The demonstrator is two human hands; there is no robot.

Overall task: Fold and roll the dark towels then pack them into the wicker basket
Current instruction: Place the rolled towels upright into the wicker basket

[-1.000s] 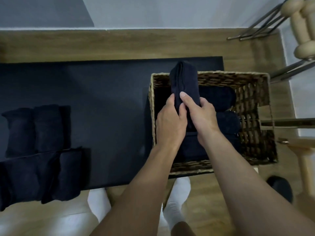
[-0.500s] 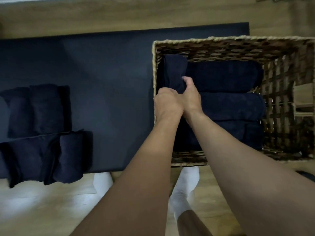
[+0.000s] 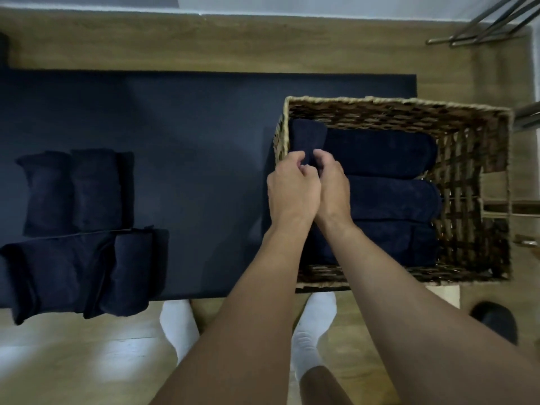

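Observation:
The wicker basket stands at the right end of the dark table. Three rolled dark towels lie crosswise inside it. A further rolled dark towel stands lengthwise against the basket's left wall. My left hand and my right hand are side by side over that towel, fingers curled on its near part. Its lower half is hidden under my hands and forearms.
On the left of the dark table top lie two rolled dark towels and, nearer its front edge, two more that overhang it. Metal legs stand at the back right. My white socks are on the wood floor.
The towel went from upright above the basket's rim down into the left side of the basket. My hands followed it down and still rest on it. The camera view shifted.

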